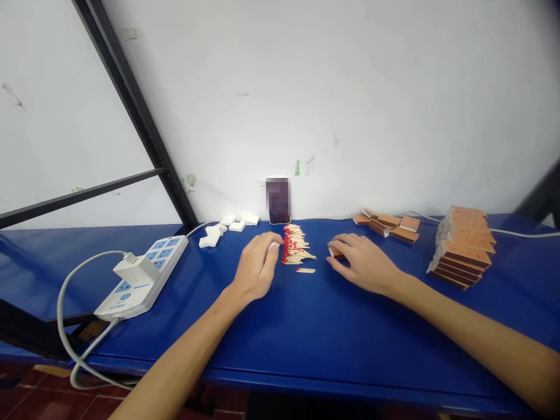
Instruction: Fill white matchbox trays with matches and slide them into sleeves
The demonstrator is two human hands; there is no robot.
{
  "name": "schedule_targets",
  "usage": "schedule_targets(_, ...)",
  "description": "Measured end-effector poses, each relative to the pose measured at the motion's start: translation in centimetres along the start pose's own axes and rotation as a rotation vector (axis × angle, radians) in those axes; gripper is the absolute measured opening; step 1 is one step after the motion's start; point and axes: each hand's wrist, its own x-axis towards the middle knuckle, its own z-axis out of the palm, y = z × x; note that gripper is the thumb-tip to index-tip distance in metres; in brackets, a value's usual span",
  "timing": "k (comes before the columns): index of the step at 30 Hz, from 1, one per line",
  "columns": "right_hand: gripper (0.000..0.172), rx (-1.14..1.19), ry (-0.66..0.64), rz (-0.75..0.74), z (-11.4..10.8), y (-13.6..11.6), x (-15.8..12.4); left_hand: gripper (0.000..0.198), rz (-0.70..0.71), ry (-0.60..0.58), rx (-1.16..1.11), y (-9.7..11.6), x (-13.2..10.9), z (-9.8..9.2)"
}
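The left hand (258, 265) rested over the table (301, 332), its fingers curled inward and the thumb drawn close to the forefinger; a pale spot showed at the thumb tip, but whether it was the nail or something gripped, I could not tell. Just to the right of that hand lay a heap of matches (296, 245), most of their red heads turned toward it and the bare sticks pointing away. A few loose matches (305, 270) lay apart from the heap, on its near side, between the two hands. The right hand (361, 262) was partly closed, thumb and fingers bent round a small box (335, 253), mostly hidden beneath them, with a pale edge showing on the side facing the heap. Beyond the right hand, slightly to its right, some boxes (391, 225) lay jumbled; farther right of it stood a stack (464, 248) of more boxes in leaning rows. Beyond the left hand and to its left were scattered white pieces (212, 235), and beyond it to the right a phone (280, 201) stood upright near the wall (332, 105). Well left of the left hand lay a power strip (144, 277) with a white plug (137, 270) in it.
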Motion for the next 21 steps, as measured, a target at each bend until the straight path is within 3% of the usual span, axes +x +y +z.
schedule_targets(6, 0.034, 0.076, 0.074, -0.058, -0.1, -0.2, -0.9, 0.030, -0.001, -0.404, -0.460, 2.0, -0.8, 1.9)
schedule_targets(10, 0.019, 0.216, 0.050, -0.035, -0.7, -0.3, -1.4, 0.038, 0.139, -0.558, -0.362, 2.4, -1.2, 2.0)
schedule_targets(14, 0.011, 0.289, 0.098, -0.094, -0.7, -1.1, -1.6, 0.036, 0.203, -0.564, -0.340, 1.6, -1.0, 1.4)
schedule_targets(17, 0.019, 0.355, 0.105, -0.160, -0.4, -1.8, -1.6, 0.031, 0.159, -0.464, -0.352, 0.9, -0.6, 1.5)
schedule_targets(21, 0.030, 0.461, 0.041, -0.163, 0.0, -2.1, -1.8, 0.036, 0.084, -0.357, -0.081, -0.3, -0.1, 1.9)
